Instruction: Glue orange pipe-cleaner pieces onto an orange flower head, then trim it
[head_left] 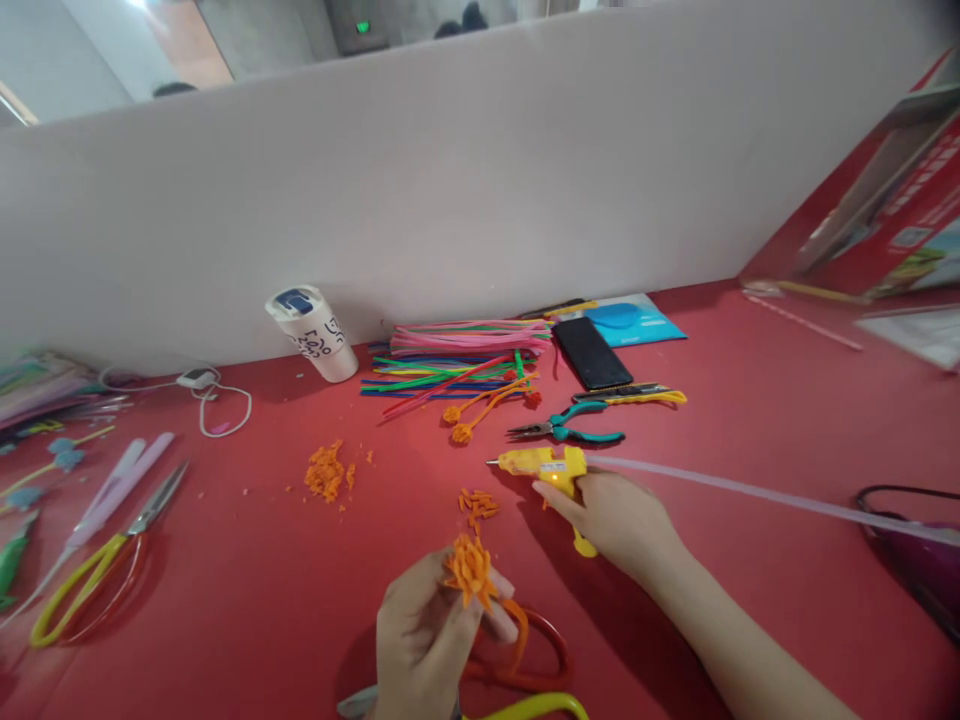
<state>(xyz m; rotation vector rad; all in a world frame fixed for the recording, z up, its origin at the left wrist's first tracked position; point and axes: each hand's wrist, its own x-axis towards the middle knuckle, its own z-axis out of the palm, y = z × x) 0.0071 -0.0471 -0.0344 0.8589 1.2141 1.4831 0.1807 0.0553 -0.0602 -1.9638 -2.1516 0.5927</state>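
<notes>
The broad red tabletop (pixel 247 580) meets an upright white panel (pixel 450 200) at its back edge. Near that edge lies a spread of long, thin, fuzzy multicoloured stems (pixel 465 340). The right hand (pixel 619 520) is wrapped around the grip of a yellow plastic glue gun (pixel 532 461), a long translucent stick (pixel 720 485) trailing behind it towards the tabletop's right side. Scissors with red and yellow handles (pixel 541 703) lie partly hidden under the left hand (pixel 420 625). Teal-handled metal pliers (pixel 559 427) lie between gun and back edge. Left thumb and fingers pinch a spiky orange flower (pixel 471 572) above the tabletop; short orange clippings (pixel 478 505) lie just beyond it.
</notes>
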